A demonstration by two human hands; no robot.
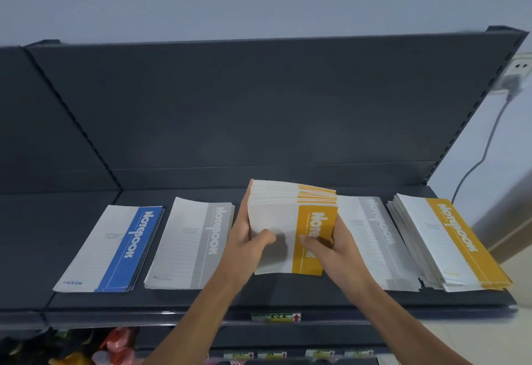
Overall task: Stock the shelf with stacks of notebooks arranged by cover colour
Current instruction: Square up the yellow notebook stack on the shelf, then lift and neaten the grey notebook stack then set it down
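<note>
A thick stack of yellow-spined notebooks (290, 220) is tilted up over the middle of the dark shelf (201, 298). My left hand (247, 238) grips its left edge and my right hand (331, 245) grips its right edge, thumbs on the top cover. Flat on the shelf lie a blue-spined stack (115, 249) at the left, a grey-spined stack (190, 243) beside it, another grey-spined stack (374, 238) right of my hands, and a yellow-spined stack (449, 241) at the far right.
The shelf's dark back panel (259, 105) rises behind the stacks. A price label (276, 317) sits on the front rail. A wall socket with a plug and grey cable (512, 82) is at the right. Colourful goods (115, 347) show on the lower shelf.
</note>
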